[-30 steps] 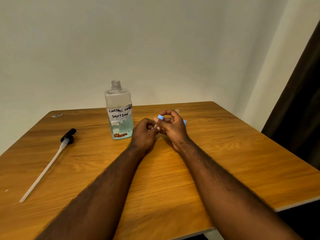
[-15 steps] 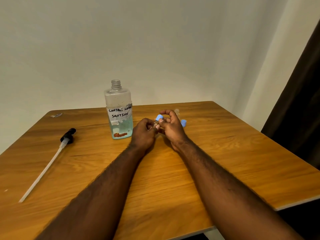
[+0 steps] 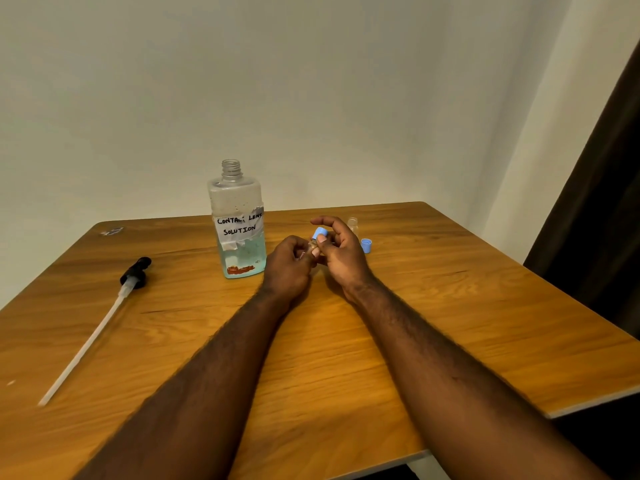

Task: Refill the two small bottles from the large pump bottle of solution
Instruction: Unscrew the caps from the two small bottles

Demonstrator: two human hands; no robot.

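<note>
1. One small bottle (image 3: 312,245) is held low over the table (image 3: 450,306), in front of the large bottle (image 3: 239,220), with the left hand (image 3: 287,268) curled round its body. Most of the bottle is hidden by the fingers.
2. Its blue cap (image 3: 320,233) is pinched between the thumb and a finger of the right hand (image 3: 346,261). The body is probably steadied this way so that the cap can be turned. Whether it is being loosened or tightened cannot be told.
3. The large bottle is left upright with its neck open, presumably for pouring. The pump (image 3: 135,271) with its long tube is laid well apart on the left.
4. The second small bottle (image 3: 352,225) stands uncapped just behind the right hand, with its own cap (image 3: 366,244) beside it on the table.
5. That bottle and loose cap could be knocked over by the right hand, since they are so near.
</note>
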